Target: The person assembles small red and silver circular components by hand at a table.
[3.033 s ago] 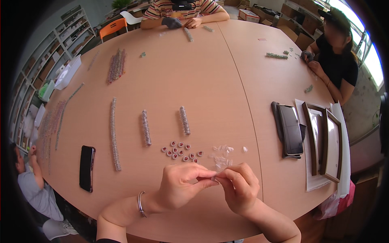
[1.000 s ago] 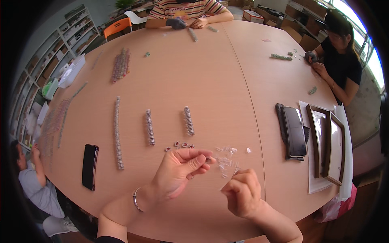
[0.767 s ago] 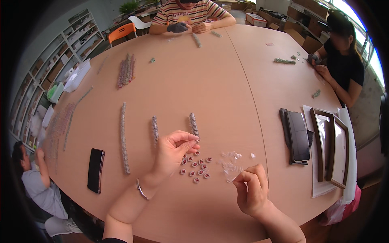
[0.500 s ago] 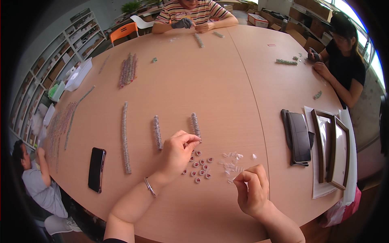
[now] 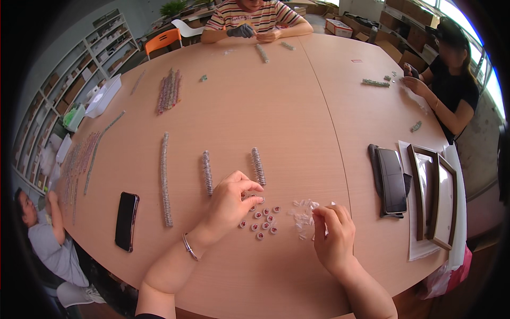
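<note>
Nearest first, on the broad pale wood-grain table (image 5: 276,282): the bare left hand (image 5: 231,201), with its silver metal bangle (image 5: 189,248), hangs palm-down over the small round white-rimmed discs with red centres (image 5: 270,218). Thumb and forefinger stand apart, one disc right at the thumb tip; whether skin meets it, I can't tell. The rest lie loose between the hands.

Across to the bare right hand (image 5: 336,236), curled at the edge of the scattered clear plastic slivers (image 5: 303,219). Are those fingertips pinching one? Hidden from here, can't tell.

So this looks like the picking-up step, a disc for the left, perhaps a sliver for the right. The left's next move calls for a light pinch on one rim, leaving the neighbours undisturbed.

Just beyond the left fingers stands nothing upright: the short silvery ribbed roll (image 5: 258,167) lies flat, a second silvery roll (image 5: 206,173) to its left. And at the far edge, a grey-gloved co-worker's hand (image 5: 240,31) is busy too.
</note>
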The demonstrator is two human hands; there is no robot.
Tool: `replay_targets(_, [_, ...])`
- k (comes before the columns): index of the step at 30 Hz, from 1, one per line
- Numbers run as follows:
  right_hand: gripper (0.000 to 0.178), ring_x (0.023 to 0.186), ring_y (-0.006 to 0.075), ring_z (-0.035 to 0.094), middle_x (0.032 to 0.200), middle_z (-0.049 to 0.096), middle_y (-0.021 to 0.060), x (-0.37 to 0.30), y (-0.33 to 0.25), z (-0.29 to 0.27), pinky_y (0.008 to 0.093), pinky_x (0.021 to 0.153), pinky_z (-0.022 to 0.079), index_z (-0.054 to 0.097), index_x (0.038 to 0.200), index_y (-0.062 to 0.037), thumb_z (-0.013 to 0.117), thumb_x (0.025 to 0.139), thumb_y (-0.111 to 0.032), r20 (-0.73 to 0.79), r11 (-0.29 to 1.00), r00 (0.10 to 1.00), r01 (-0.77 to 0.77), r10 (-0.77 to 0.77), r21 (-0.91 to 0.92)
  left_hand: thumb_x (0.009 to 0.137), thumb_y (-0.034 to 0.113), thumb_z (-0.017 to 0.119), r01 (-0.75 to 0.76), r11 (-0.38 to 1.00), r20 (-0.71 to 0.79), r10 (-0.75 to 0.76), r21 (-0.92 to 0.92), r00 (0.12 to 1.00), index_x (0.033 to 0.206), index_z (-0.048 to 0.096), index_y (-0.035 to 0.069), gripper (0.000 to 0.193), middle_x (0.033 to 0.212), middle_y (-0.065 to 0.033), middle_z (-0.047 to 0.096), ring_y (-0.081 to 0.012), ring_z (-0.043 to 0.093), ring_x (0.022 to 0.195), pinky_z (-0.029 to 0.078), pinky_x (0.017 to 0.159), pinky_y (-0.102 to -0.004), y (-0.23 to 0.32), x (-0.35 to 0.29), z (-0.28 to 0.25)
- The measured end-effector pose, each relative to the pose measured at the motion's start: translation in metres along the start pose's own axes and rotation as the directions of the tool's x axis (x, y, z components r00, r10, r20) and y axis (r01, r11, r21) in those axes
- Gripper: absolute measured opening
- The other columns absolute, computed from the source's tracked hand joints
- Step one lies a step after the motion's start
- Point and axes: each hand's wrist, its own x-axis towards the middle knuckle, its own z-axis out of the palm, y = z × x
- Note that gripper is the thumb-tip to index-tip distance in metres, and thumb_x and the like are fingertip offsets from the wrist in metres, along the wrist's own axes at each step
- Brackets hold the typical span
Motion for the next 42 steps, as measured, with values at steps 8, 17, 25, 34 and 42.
replay_targets(8, [0.019,0.073,0.0286,0.057,0.084,0.061,0.0113,0.0,-0.008,0.0,0.0357,0.063,0.046,0.062,0.09,-0.0014,0.064,0.073,0.009,0.013,1.0,1.0,0.003,-0.003,0.007,0.075,0.005,0.073,-0.309,0.913,0.025,0.314,0.267,0.949,0.089,0.068,0.002,0.015,0.078,-0.0058,0.06,-0.0187,0.056,0.07,0.046,0.061,-0.0302,-0.006,-0.004,0.004])
replay_targets(17, [0.018,0.064,0.022,0.055,0.077,0.059,0.007,-0.006,-0.025,-0.002,0.0299,0.053,0.044,0.066,0.084,-0.0037,0.074,0.069,0.002,-0.041,0.985,0.998,0.045,-0.039,0.169,0.078,0.005,0.073,-0.22,0.953,0.067,0.239,-0.21,0.969,0.09,0.068,0.002,0.013,0.076,-0.0082,0.066,-0.0145,0.063,0.063,0.049,0.052,-0.024,0.041,-0.036,0.012])
replay_targets(25, [0.024,0.061,0.0192,0.052,0.075,0.057,0.0066,-0.005,-0.025,-0.006,0.0283,0.049,0.041,0.065,0.083,-0.0039,0.075,0.063,0.003,-0.096,0.962,0.979,0.193,-0.178,0.192,0.073,0.005,0.077,-0.23,0.928,0.043,0.253,-0.292,0.966,0.082,0.07,0.004,0.012,0.07,-0.0067,0.066,-0.0125,0.057,0.055,0.044,0.047,-0.0248,0.049,-0.045,0.015])
replay_targets(34, [0.02,0.062,0.0206,0.05,0.077,0.055,0.0077,-0.003,-0.029,-0.006,0.0307,0.052,0.039,0.06,0.084,-0.0011,0.071,0.067,0.004,-0.026,0.964,0.981,0.192,-0.191,0.185,0.072,0.004,0.078,-0.349,0.912,-0.004,0.357,-0.217,0.934,0.083,0.067,0.003,0.015,0.071,-0.0068,0.064,-0.0131,0.059,0.057,0.046,0.049,-0.0258,0.048,-0.05,0.017])
replay_targets(42, [0.019,0.063,0.0231,0.048,0.078,0.054,0.01,-0.007,-0.027,-0.008,0.0315,0.053,0.038,0.056,0.087,0.0002,0.068,0.072,0.003,-0.027,0.956,0.986,0.164,-0.162,0.243,0.079,-0.003,0.07,0.368,0.579,0.461,0.014,-0.727,0.887,0.097,0.066,-0.003,0.018,0.091,-0.0073,0.068,-0.014,0.065,0.088,0.055,0.082,-0.0266,0.055,-0.039,0.004])
